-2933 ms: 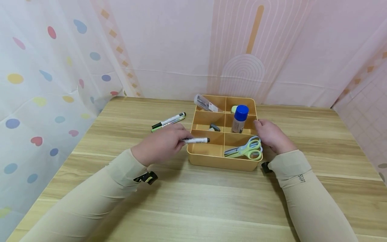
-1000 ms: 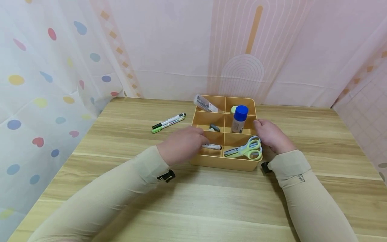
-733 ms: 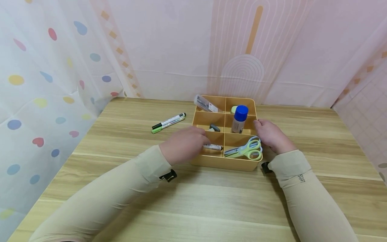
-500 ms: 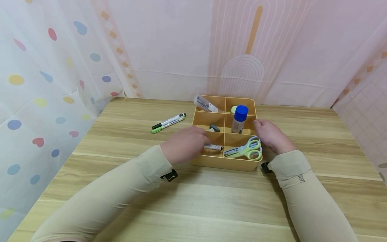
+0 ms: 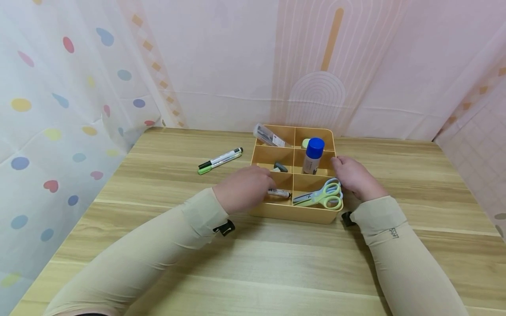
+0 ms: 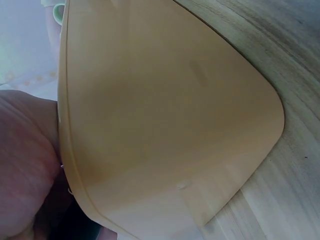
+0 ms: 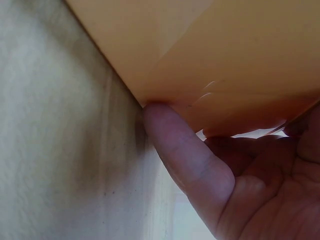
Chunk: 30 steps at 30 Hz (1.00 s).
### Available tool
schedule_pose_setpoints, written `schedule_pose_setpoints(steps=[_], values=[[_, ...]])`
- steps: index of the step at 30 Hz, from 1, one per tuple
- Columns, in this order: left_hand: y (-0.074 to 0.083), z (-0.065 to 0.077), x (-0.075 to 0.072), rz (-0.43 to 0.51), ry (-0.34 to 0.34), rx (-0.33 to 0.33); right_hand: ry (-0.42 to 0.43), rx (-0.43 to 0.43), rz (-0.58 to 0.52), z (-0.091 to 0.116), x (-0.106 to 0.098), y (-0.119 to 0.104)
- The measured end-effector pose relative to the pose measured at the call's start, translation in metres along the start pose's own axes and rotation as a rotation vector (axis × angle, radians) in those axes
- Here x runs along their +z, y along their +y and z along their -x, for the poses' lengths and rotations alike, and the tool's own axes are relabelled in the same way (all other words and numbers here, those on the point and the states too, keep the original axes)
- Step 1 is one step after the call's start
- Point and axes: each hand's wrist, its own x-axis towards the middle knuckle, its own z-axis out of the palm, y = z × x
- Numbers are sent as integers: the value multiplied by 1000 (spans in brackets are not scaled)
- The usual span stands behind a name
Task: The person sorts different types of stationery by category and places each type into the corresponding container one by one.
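Observation:
A marker [image 5: 279, 192] with a white barrel and dark tip lies low in the front-left compartment of a tan divided organizer box [image 5: 294, 213]. My left hand [image 5: 244, 189] reaches over the box's left wall and holds the marker's near end; its fingertips are hidden. In the left wrist view, the box's outer wall [image 6: 165, 100] fills the middle, with the left hand [image 6: 22, 160] at its rim. My right hand [image 5: 357, 177] grips the box's right side at the rim. In the right wrist view, one finger [image 7: 182, 150] of it presses the outer wall near the table.
Scissors [image 5: 322, 195] lie in the front-right compartment. A blue-capped glue stick [image 5: 313, 156] stands behind them. A grey object [image 5: 280, 166], a clear case [image 5: 270, 135] and a pale green item [image 5: 305, 143] fill other compartments. Two pens [image 5: 220, 160] lie on the wooden table [image 5: 253, 272], left.
My left hand has carried the marker rightward and down from the box's left rim into the front-left compartment, with only slight movement lately. The right hand and box have stayed put.

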Motion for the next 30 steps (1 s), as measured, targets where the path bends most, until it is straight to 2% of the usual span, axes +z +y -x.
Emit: schedule_pose_setpoints(steps=[15,30], values=[[0,-4,1,-11,-25,9,7,-1,17,0,0,1],[1,-9,1,-26,-78,-2,7,-15,3,0,0,3]])
